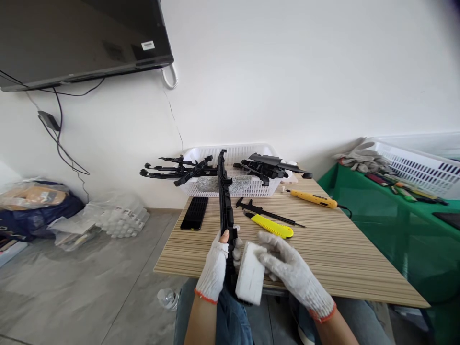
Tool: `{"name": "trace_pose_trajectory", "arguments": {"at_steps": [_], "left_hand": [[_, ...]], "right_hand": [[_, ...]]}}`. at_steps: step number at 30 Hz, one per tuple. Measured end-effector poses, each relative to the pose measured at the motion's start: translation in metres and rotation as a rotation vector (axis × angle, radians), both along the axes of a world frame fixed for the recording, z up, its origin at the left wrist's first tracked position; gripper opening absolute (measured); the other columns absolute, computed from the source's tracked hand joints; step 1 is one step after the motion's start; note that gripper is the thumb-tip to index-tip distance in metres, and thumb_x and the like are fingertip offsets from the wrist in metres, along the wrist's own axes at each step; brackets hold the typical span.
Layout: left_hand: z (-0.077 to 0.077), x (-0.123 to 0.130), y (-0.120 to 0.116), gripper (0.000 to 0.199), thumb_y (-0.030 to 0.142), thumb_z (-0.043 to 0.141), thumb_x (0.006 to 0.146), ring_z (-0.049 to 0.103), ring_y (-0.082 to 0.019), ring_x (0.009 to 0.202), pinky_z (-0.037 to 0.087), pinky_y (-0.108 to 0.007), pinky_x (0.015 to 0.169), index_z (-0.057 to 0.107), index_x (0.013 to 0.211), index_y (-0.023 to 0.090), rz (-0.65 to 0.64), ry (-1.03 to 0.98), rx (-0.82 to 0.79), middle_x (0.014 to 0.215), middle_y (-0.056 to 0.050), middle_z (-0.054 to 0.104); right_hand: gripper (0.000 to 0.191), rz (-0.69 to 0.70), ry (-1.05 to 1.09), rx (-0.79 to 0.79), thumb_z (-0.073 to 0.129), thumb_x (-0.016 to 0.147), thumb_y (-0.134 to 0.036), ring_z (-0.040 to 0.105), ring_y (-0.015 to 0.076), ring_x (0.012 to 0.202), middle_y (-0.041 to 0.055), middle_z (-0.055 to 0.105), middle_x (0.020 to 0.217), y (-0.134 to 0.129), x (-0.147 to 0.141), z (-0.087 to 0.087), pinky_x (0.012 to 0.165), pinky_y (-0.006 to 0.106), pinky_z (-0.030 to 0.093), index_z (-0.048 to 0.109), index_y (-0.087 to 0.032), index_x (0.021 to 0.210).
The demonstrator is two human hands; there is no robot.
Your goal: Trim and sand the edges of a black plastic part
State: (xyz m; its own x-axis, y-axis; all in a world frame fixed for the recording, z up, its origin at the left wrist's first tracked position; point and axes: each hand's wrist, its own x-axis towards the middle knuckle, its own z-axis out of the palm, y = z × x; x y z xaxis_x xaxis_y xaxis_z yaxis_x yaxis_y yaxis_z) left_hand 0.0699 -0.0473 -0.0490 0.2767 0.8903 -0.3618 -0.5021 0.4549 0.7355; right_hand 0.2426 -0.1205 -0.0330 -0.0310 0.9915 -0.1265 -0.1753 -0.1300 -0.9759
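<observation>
My left hand point(216, 266), in a white knit glove with the thumb tip bare, is closed around a long black plastic strip point(225, 203). The strip stands nearly upright over the table's front edge. In my gloved right hand point(287, 266) is a white block like a foam sponge point(250, 278), gripped at its right side. The block is beside the strip's lower end; whether they touch I cannot tell. Beyond my hands lie a yellow utility knife point(270, 225) and a black caliper point(268, 212). A black phone point(195, 213) rests to the left.
A white plastic basket point(230, 191) against the wall carries several black plastic parts point(179, 168) that stick out over its sides. On the wooden table point(345, 263) is a yellow corded tool point(313, 197). A green-covered table point(381, 215) with tools and gloves stands right.
</observation>
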Motion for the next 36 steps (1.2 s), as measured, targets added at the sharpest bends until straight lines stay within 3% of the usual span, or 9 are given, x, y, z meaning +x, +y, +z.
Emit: {"name": "trace_pose_trajectory", "arguments": {"at_steps": [3, 7, 11, 16, 20, 24, 28, 33, 36], "left_hand": [[-0.002, -0.001, -0.001, 0.061, 0.053, 0.078, 0.068, 0.048, -0.01, 0.038, 0.035, -0.023, 0.039, 0.066, 0.115, 0.016, 0.015, -0.009, 0.018, 0.057, 0.003, 0.061], [-0.002, -0.002, -0.001, 0.062, 0.052, 0.078, 0.069, 0.05, -0.012, 0.04, 0.037, -0.024, 0.041, 0.065, 0.118, 0.017, 0.012, -0.005, 0.018, 0.054, 0.004, 0.058], [-0.001, -0.002, 0.001, 0.061, 0.052, 0.078, 0.068, 0.045, -0.008, 0.037, 0.032, -0.022, 0.038, 0.066, 0.114, 0.015, 0.002, -0.006, 0.013, 0.055, 0.004, 0.059], [-0.002, 0.0, 0.002, 0.059, 0.054, 0.079, 0.067, 0.042, -0.007, 0.033, 0.029, -0.021, 0.036, 0.067, 0.109, 0.015, -0.018, -0.002, -0.012, 0.049, 0.006, 0.055], [0.001, 0.001, 0.001, 0.06, 0.054, 0.08, 0.065, 0.044, -0.007, 0.034, 0.03, -0.02, 0.037, 0.067, 0.108, 0.014, -0.002, -0.012, -0.003, 0.052, 0.005, 0.058], [0.008, 0.002, -0.002, 0.057, 0.054, 0.08, 0.065, 0.04, -0.007, 0.031, 0.026, -0.02, 0.035, 0.067, 0.104, 0.015, -0.02, 0.001, -0.033, 0.047, 0.007, 0.054], [0.014, 0.006, -0.006, 0.063, 0.055, 0.083, 0.058, 0.042, -0.006, 0.034, 0.025, -0.019, 0.035, 0.066, 0.102, 0.015, 0.038, -0.008, -0.003, 0.052, 0.006, 0.058], [0.016, 0.007, -0.008, 0.073, 0.059, 0.085, 0.051, 0.04, -0.006, 0.031, 0.023, -0.02, 0.034, 0.065, 0.105, 0.014, 0.048, 0.055, -0.055, 0.05, 0.006, 0.056], [0.018, 0.005, -0.008, 0.074, 0.06, 0.085, 0.05, 0.041, -0.006, 0.033, 0.024, -0.02, 0.034, 0.065, 0.105, 0.015, 0.026, 0.051, -0.035, 0.053, 0.006, 0.059]], "right_hand": [[0.071, 0.128, 0.019, -0.03, 0.079, 0.068, -0.062, 0.054, 0.0117, 0.064, 0.0031, 0.064, 0.088, 0.0, 0.0, -0.002, 0.057, 0.025, 0.047, 0.058, -0.017, 0.119], [0.074, -0.012, -0.02, 0.018, 0.076, 0.07, -0.065, 0.051, 0.0106, 0.06, 0.0022, 0.063, 0.085, 0.001, 0.0, -0.001, 0.054, 0.024, 0.045, 0.056, -0.018, 0.124], [0.06, 0.187, -0.05, 0.055, 0.077, 0.073, -0.058, 0.059, 0.016, 0.075, 0.0049, 0.067, 0.089, 0.0, -0.002, 0.001, 0.066, 0.028, 0.051, 0.063, -0.018, 0.114], [0.069, -0.054, -0.011, 0.033, 0.075, 0.074, -0.062, 0.059, 0.0153, 0.074, 0.0054, 0.066, 0.095, -0.001, -0.001, -0.004, 0.062, 0.026, 0.05, 0.057, -0.019, 0.124], [0.062, 0.122, -0.078, 0.06, 0.075, 0.075, -0.059, 0.061, 0.0186, 0.08, 0.0053, 0.067, 0.093, 0.0, 0.001, -0.009, 0.072, 0.032, 0.053, 0.061, -0.02, 0.121], [0.07, -0.077, -0.061, 0.084, 0.075, 0.072, -0.064, 0.063, 0.022, 0.09, 0.0084, 0.068, 0.105, -0.001, 0.0, -0.003, 0.08, 0.035, 0.055, 0.06, -0.02, 0.125], [0.055, 0.175, -0.16, 0.134, 0.072, 0.078, -0.059, 0.063, 0.0208, 0.085, 0.007, 0.069, 0.093, -0.003, 0.0, 0.003, 0.079, 0.035, 0.054, 0.066, -0.019, 0.115], [0.064, -0.096, -0.089, 0.101, 0.075, 0.07, -0.065, 0.063, 0.0203, 0.084, 0.008, 0.069, 0.096, -0.001, 0.002, -0.003, 0.075, 0.033, 0.055, 0.064, -0.019, 0.113], [0.061, 0.059, -0.093, 0.078, 0.077, 0.069, -0.064, 0.063, 0.0192, 0.079, 0.007, 0.07, 0.092, -0.001, 0.003, -0.004, 0.072, 0.032, 0.054, 0.065, -0.018, 0.109]]}}
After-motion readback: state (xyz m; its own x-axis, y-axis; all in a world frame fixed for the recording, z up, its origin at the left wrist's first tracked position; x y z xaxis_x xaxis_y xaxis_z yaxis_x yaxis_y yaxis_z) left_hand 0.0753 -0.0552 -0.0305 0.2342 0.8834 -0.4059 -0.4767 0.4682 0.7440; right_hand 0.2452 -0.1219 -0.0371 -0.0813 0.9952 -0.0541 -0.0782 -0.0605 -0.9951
